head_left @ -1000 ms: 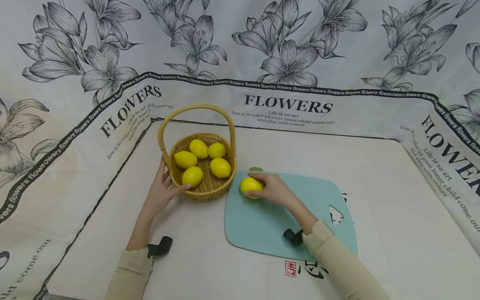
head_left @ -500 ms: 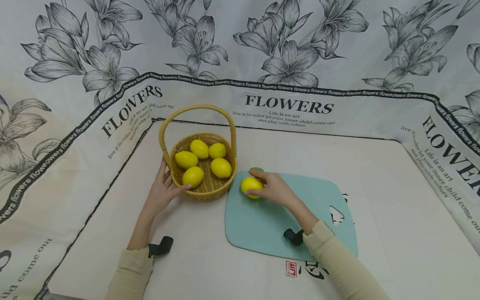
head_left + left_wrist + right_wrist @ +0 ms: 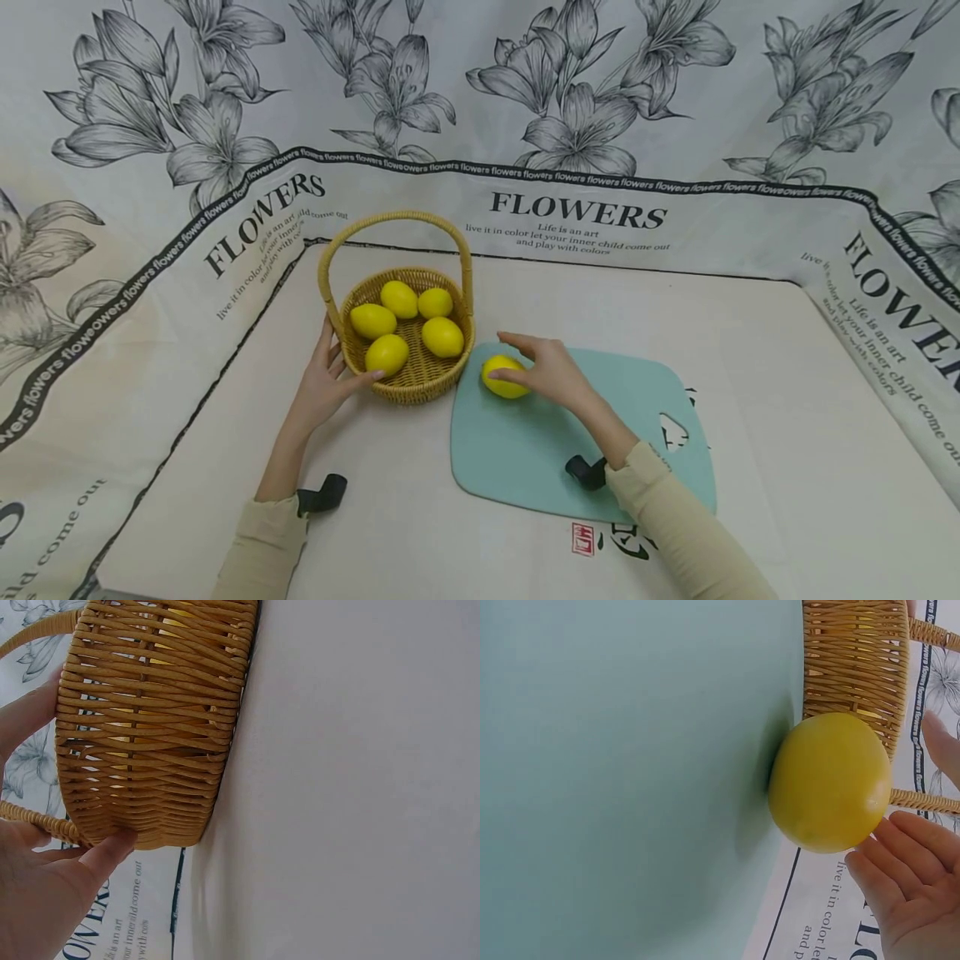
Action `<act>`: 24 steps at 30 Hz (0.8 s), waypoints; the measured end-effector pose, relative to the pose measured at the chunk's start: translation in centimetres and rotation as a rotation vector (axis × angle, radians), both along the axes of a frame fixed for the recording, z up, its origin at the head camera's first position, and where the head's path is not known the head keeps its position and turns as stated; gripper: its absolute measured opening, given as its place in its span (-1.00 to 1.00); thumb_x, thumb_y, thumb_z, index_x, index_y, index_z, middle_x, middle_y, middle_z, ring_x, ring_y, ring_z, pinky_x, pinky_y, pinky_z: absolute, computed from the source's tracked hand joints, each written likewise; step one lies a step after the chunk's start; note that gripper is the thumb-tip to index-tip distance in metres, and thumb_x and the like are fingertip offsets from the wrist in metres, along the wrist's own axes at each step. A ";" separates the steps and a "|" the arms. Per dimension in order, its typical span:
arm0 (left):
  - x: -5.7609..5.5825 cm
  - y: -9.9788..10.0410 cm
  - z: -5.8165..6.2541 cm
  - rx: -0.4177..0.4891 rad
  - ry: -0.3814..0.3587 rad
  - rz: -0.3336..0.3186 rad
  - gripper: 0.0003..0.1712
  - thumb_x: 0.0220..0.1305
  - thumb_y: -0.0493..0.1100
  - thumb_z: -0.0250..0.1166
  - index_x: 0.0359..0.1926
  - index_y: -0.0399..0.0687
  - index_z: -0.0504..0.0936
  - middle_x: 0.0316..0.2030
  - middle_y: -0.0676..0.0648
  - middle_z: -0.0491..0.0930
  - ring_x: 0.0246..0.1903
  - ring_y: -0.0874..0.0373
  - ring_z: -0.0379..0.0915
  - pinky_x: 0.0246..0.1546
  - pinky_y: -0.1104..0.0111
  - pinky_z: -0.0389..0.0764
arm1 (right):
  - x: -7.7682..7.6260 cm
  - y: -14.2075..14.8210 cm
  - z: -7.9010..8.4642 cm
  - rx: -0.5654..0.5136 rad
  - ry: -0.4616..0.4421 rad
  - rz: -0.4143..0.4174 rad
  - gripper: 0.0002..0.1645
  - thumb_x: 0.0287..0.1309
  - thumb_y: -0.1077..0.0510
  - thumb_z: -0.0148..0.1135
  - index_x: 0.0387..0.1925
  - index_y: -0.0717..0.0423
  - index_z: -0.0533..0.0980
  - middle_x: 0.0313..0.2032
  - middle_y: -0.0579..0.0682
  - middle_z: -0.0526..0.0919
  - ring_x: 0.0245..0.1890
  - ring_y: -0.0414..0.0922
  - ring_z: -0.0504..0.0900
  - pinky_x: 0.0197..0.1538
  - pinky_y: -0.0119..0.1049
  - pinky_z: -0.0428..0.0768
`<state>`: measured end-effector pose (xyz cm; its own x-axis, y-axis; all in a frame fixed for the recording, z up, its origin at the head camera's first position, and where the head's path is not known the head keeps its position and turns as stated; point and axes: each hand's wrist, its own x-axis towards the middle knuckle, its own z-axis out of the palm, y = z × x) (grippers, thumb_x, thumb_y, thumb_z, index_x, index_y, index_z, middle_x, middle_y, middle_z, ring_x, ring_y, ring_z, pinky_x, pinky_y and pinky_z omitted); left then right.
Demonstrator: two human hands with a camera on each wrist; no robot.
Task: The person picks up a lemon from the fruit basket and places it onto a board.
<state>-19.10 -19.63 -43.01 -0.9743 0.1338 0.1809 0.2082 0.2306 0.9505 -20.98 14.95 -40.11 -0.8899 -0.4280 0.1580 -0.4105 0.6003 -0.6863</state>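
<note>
In the head view my left hand [image 3: 324, 390] holds the left side of a wicker basket [image 3: 416, 390], thumb over its front rim. Several lemons [image 3: 442, 337] lie inside the basket. The left wrist view shows fingers spread against the basket's woven wall [image 3: 150, 735]. On the light-blue cutting board [image 3: 517, 458], near its upper left corner, rests a single lemon [image 3: 505, 377]. My right hand [image 3: 553, 372] is around this lemon with fingers loosened. From the right wrist, the thumb stands apart from the lemon [image 3: 829, 784], while the fingertips lie close to its edge.
The basket's tall handle [image 3: 393, 215] arches over it, and its right side adjoins the board's left corner. A white cloth with printed flowers [image 3: 577, 125] rises behind the table. Black wrist devices [image 3: 321, 493] sit on both forearms.
My right fingers have lifted and spread away from the lemon, which stays on the board. A small green patch behind them no longer shows. My left hand and the basket stay put.
</note>
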 end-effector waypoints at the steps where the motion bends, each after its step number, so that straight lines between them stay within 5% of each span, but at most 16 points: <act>1: 0.0 0.0 0.0 0.001 -0.001 -0.001 0.32 0.11 -0.25 0.44 0.49 0.43 -0.40 0.50 0.08 -0.39 0.44 -0.11 -0.15 0.38 0.06 0.15 | 0.0 0.0 0.0 -0.007 0.006 -0.003 -0.19 0.04 -0.04 0.44 0.28 0.19 0.41 0.22 0.12 0.49 0.21 0.09 0.45 0.21 -0.07 0.49; 24: 0.0 -0.1 -0.3 0.003 0.001 -0.006 0.31 0.12 -0.26 0.43 0.49 0.46 -0.40 0.50 0.04 -0.38 0.43 -0.15 -0.13 0.37 0.05 0.16 | -0.3 -1.6 2.1 -0.111 0.004 -0.039 -0.26 0.09 -0.05 0.41 0.30 0.03 0.43 0.24 -0.01 0.48 0.19 0.04 0.48 0.23 -0.09 0.48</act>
